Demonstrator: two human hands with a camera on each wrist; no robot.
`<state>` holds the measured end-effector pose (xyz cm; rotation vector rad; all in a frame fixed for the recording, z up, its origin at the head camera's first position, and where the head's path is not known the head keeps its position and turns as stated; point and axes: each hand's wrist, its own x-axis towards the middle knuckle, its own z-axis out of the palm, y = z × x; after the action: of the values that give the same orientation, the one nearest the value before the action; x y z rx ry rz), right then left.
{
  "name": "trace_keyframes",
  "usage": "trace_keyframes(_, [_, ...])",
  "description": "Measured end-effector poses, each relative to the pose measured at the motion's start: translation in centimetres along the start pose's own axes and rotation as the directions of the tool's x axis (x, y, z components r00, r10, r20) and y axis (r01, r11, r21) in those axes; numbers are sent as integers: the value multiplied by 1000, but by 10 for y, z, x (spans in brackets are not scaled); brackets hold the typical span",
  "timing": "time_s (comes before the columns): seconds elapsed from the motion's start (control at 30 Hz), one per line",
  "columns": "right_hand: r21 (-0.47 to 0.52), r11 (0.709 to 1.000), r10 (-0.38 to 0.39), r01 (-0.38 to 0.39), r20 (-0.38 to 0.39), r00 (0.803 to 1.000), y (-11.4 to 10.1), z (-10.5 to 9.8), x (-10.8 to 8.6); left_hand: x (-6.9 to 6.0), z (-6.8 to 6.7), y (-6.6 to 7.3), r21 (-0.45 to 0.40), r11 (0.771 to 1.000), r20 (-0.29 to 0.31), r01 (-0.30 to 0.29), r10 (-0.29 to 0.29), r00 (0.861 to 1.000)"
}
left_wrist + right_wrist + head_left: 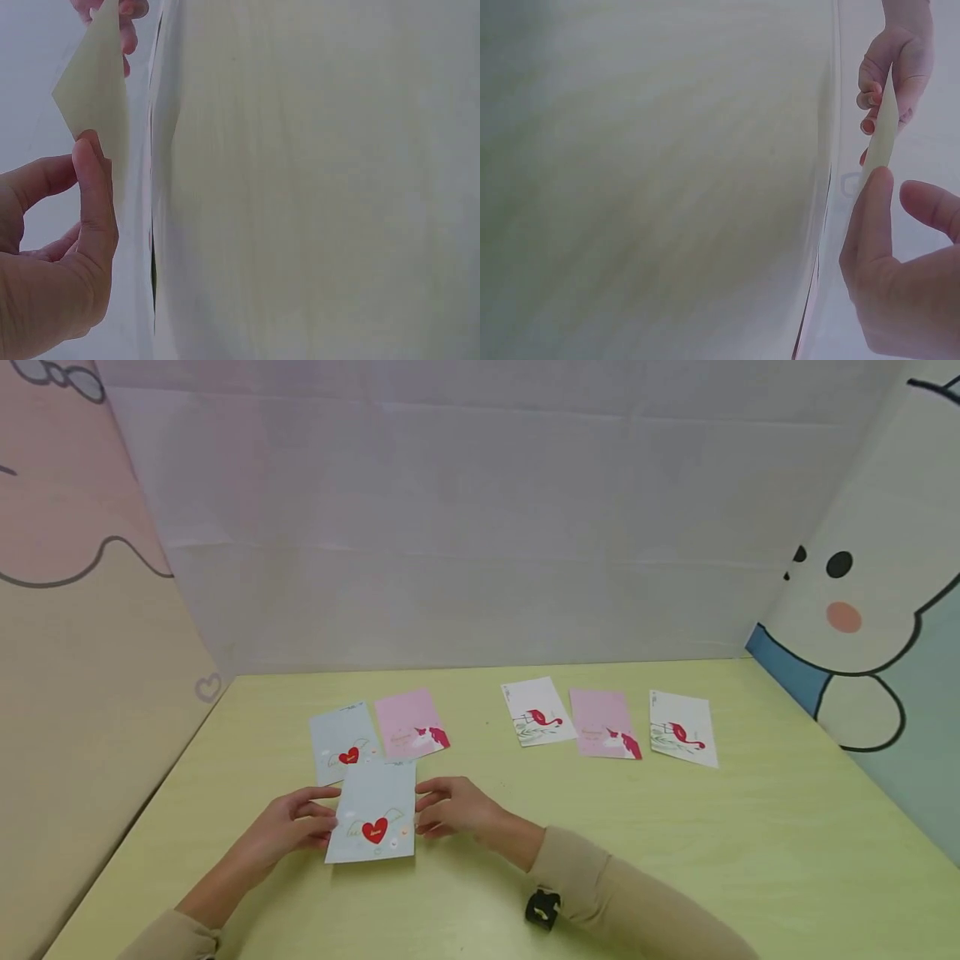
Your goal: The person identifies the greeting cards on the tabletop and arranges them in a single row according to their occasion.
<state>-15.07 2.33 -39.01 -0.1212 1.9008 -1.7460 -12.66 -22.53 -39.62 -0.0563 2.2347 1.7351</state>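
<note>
A pale blue card with a red heart (375,797) is held up at a slant over the left half of the tabletop (750,843). The left hand (288,828) pinches its left side between thumb and finger; the right hand (457,806) touches its right side with the fingers, thumb standing apart. Toward the tabletop's far edge lie five more: a matching blue card (341,731), partly hidden by the raised one, and a pink card (405,714) on the left; farther right, a white flamingo card (536,697), a second pink card (598,710) and another white flamingo card (688,712).
</note>
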Motion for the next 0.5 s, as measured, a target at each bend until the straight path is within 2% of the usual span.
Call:
trace_keyframes(0.13, [-19, 1000, 19, -19, 11, 1000, 0, 7, 1, -4, -6, -4, 16, 1000, 18, 8, -8, 1000])
trace_keyframes(0.37, [-92, 996, 26, -20, 65, 998, 2, 15, 2, -11, -16, -10, 44, 999, 95, -9, 5, 995])
trace_keyframes(0.5, [-124, 992, 46, -37, 77, 996, 3, 18, 3, -13, -19, -13, 58, 998, 119, -17, 10, 993])
